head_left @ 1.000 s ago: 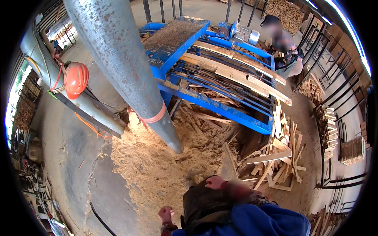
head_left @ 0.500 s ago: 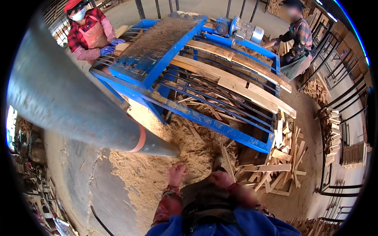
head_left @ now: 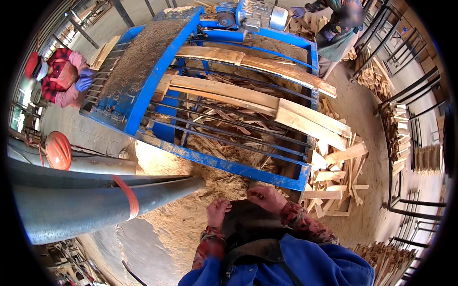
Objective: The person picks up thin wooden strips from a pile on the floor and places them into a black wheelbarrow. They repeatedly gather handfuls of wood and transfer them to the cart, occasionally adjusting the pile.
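Note:
My left hand (head_left: 218, 212) is held in front of my body, its fingers curled together. Close to its right, my right hand (head_left: 268, 198) is closed too, fingertips pinched toward the left hand. Whatever they may grip is too small or hidden to make out. Between and below them hangs a dark apron (head_left: 241, 221). Just beyond the hands runs the front beam of a blue metal machine frame (head_left: 229, 168). Across its dark rails lie several long boards, among them a pale board (head_left: 310, 125) that reaches past the right end.
A large grey pipe (head_left: 86, 205) with an orange band slants in from the left. Sawdust (head_left: 167, 231) covers floor nearby. Offcuts (head_left: 334, 188) pile up beyond the right corner. Co-workers stand at the left end (head_left: 64, 78) and far right (head_left: 338, 33). A motor (head_left: 262, 16) sits on the frame.
The view has swung, so the pipe appears lower and the machine farther left. My hands have risen slightly and come closer together. The far-right co-worker now bends forward.

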The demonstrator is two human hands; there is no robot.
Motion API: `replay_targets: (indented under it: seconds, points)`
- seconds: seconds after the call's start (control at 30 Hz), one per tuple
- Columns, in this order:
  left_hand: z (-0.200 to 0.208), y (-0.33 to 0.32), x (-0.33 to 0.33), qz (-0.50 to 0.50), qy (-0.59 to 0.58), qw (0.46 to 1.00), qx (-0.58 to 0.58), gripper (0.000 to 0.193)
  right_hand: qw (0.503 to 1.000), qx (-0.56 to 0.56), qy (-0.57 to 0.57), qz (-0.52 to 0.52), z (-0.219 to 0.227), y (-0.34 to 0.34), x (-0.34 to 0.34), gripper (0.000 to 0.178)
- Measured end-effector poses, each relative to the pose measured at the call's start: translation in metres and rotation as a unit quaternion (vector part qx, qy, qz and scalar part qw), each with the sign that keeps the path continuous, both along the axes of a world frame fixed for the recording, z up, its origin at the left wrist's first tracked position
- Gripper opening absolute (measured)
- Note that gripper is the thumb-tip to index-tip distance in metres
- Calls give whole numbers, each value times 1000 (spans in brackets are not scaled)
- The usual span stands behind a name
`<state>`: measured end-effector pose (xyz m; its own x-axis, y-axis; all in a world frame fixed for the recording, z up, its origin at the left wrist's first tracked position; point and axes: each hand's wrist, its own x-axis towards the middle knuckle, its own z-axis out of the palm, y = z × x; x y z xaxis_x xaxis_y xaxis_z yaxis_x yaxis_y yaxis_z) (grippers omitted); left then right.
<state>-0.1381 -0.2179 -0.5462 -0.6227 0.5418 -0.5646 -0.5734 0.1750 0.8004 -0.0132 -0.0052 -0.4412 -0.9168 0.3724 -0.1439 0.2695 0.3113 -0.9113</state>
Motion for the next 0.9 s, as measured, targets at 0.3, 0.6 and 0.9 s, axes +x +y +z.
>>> replay_targets:
  seconds: [0.3,0.6,0.9]
  points:
    - [-6,21,-28,-59,-2,998,22,22,989,61,13,-135,36,45,12,23]
    - [9,21,-60,-34,24,999,4,26,982,6,12,-187,44,64,-10,21]
    - [16,24,-75,21,55,998,12,23,985,17,87,-148,31,102,-91,18]
